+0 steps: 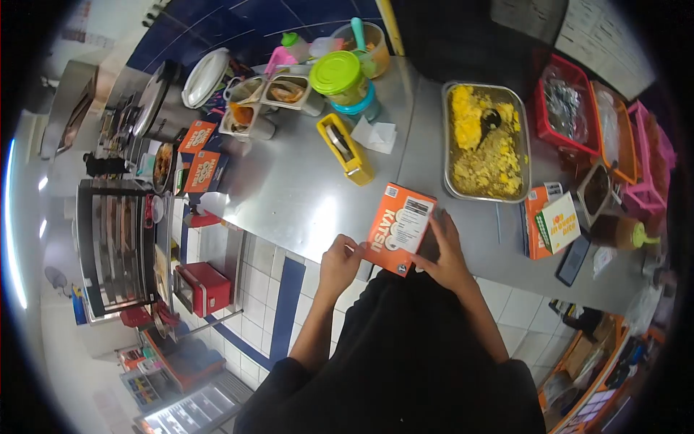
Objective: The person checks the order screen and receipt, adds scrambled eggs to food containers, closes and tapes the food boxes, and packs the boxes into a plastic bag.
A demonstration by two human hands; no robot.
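Between the left hand (342, 262) and right hand (447, 254), the box (394, 242) is at the worktop (303, 202)'s front edge. Behind it, leftward, stands the tape dispenser (350, 163), paper (375, 137) just right of that, stacked tubs (340, 79) behind. The tray (447, 145), a spoon (490, 119) in it, is behind the box, rightward; a basket (571, 147) is farther right.

orange box (396, 235) with white lettering between the fingers (447, 233), yellow tape dispenser (353, 168) beyond them, lime-green lid (338, 71) farther off, red basket (571, 147) to their right, blue-banded white floor tiles (287, 307) to their left
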